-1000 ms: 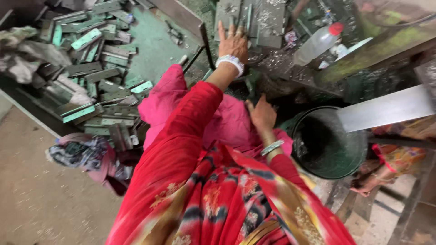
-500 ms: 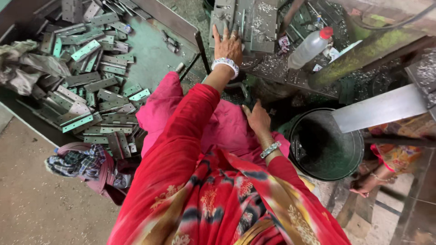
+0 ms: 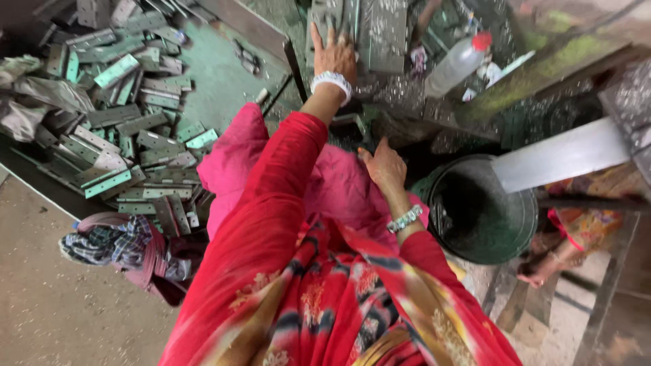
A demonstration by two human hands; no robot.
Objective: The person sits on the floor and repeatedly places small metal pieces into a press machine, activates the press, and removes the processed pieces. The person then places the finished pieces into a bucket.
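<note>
My left hand [image 3: 333,55], with a white bangle at the wrist, reaches forward and lies flat with fingers spread on a stack of grey metal hinge plates [image 3: 383,34] at the top of the view. My right hand [image 3: 383,166], wearing a beaded bracelet, rests on the pink cloth [image 3: 339,190] over my lap, fingers loosely apart and holding nothing. Both arms are in red sleeves.
A large heap of metal hinge plates [image 3: 129,129] lies on a green surface at the left. A dark green bucket [image 3: 485,210] stands to the right of my lap, a plastic bottle with a red cap [image 3: 458,64] behind it. A checked cloth bundle [image 3: 115,244] lies on the floor.
The view has shifted slightly. My left hand stays on the plates and my right hand stays on the pink cloth.
</note>
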